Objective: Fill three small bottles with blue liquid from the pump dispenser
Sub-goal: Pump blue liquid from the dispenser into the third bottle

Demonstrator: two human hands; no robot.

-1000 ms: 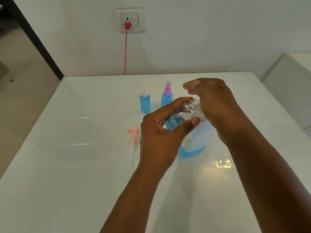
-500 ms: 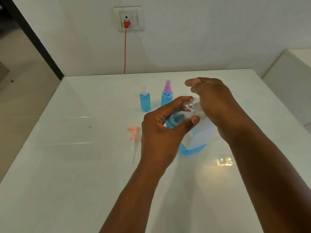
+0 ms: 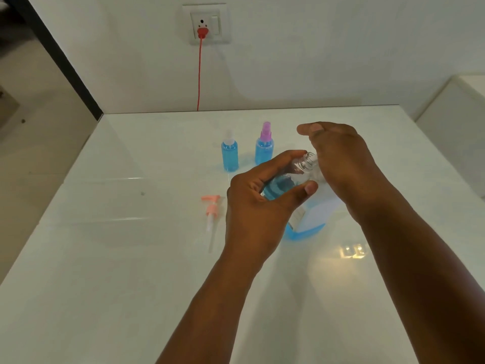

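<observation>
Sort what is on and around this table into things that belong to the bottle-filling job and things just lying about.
Part of the job:
- left hand gripping the small bottle, partly blue
- right hand at its neck
- big blue dispenser bottle
- pink pump head, lying off the bottle
- white-capped bottle, filled
- purple-capped bottle, filled

Just there:
- wall socket
- red cable

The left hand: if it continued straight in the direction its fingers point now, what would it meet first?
The left hand points up and right, holding a small bottle. That bottle's open neck would probably meet the right hand first, which is right next to it; depth is unclear.
</observation>
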